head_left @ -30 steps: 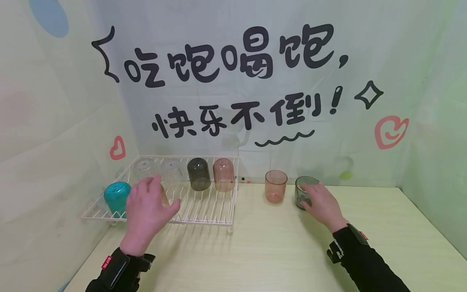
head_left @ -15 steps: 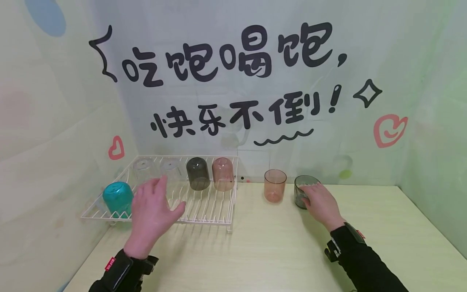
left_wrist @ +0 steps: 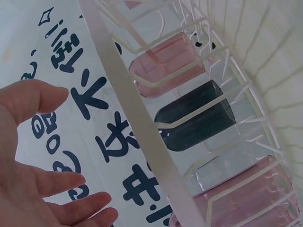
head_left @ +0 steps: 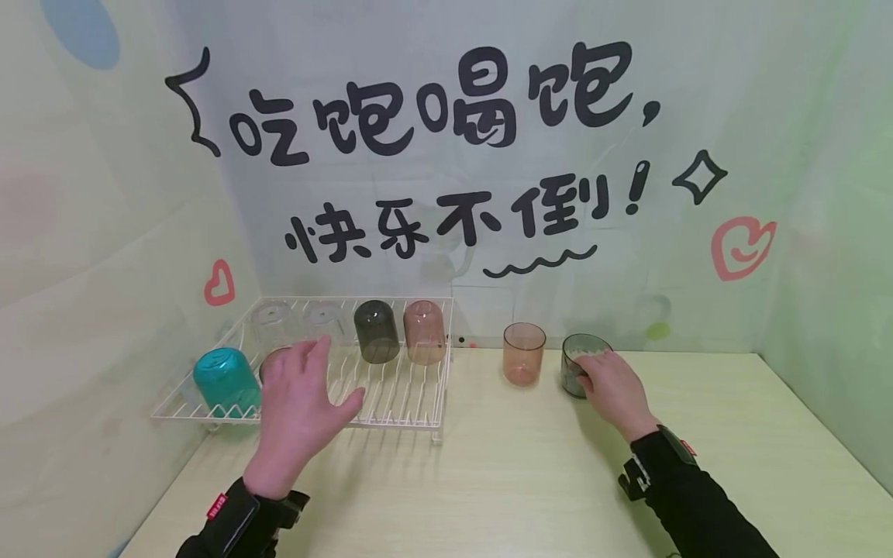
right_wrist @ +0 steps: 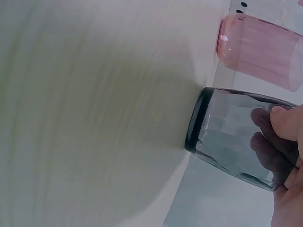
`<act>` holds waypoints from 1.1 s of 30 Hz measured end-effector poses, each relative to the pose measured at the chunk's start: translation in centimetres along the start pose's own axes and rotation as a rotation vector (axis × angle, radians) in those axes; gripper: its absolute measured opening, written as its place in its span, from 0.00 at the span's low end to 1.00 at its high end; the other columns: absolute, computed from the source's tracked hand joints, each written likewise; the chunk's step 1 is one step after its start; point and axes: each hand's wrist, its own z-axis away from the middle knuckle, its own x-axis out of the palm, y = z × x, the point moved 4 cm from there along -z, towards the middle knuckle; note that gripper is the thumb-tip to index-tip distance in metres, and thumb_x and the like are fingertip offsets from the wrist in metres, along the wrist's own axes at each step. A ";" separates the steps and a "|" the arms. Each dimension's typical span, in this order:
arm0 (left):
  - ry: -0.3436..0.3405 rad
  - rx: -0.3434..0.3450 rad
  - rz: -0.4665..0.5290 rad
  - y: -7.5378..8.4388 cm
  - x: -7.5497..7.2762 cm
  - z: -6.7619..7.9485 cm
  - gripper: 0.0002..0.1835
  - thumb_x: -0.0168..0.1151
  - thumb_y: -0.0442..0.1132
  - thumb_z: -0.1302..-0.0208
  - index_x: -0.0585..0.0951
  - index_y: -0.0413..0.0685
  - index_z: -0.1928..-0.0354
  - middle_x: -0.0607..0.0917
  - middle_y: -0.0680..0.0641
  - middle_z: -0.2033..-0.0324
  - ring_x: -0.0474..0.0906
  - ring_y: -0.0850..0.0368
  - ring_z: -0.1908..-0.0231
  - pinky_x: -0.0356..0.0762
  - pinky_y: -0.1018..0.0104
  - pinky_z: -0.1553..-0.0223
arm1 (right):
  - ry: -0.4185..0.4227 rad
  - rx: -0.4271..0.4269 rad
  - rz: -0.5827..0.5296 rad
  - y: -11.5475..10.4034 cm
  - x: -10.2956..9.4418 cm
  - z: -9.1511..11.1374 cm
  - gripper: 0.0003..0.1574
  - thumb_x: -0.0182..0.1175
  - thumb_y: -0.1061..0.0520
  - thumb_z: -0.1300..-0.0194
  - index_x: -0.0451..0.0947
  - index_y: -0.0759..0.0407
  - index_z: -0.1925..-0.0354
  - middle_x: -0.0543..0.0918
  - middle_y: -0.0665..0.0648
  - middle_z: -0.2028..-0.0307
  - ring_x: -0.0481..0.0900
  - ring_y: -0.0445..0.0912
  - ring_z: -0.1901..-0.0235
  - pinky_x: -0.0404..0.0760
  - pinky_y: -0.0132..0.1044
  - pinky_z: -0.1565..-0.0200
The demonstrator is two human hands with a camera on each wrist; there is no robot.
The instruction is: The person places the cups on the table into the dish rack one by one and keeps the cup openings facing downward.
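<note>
My right hand [head_left: 617, 394] grips a grey see-through glass [right_wrist: 232, 137] near its rim. This glass stands upright on the table, and in the right wrist view several fingers show through its wall. Left of it, a pink-orange glass [head_left: 523, 355] stands upright and apart. My left hand [head_left: 300, 415] is held over the front of a white wire rack [head_left: 405, 425], fingers spread and nothing in its grasp. Behind that hand is a mostly hidden pink glass [left_wrist: 255, 198]. Beside it a teal cup [head_left: 225, 380] sits upside down on the rack.
Along the rack's back row are two clear glasses [head_left: 324, 322], a dark grey glass [head_left: 377, 333] and a pink glass [head_left: 423, 333], all upside down. A lettered cloth backdrop [head_left: 446, 170] rises behind the wooden table [head_left: 516, 480].
My left hand has drifted right and slightly down, uncovering more of the teal cup. My right thumb has closed in against the grey glass, which stays on the table.
</note>
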 end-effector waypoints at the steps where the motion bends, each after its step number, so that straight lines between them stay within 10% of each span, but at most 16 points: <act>1: 0.000 0.000 0.007 0.1 0.0 0.0 0.44 0.68 0.54 0.60 0.68 0.35 0.42 0.72 0.33 0.49 0.64 0.37 0.48 0.60 0.39 0.47 | -0.001 0.001 -0.001 0.0 0.0 0.0 0.16 0.64 0.64 0.49 0.78 0.64 0.59 0.82 0.60 0.66 0.78 0.55 0.62 0.66 0.49 0.42; 33: -0.014 0.063 0.126 4.5 1.9 0.2 0.43 0.66 0.56 0.59 0.69 0.39 0.41 0.72 0.36 0.48 0.65 0.41 0.47 0.64 0.44 0.47 | 0.001 0.011 -0.011 0.0 -0.8 1.3 0.10 0.64 0.64 0.50 0.78 0.62 0.65 0.81 0.55 0.75 0.79 0.52 0.70 0.63 0.51 0.40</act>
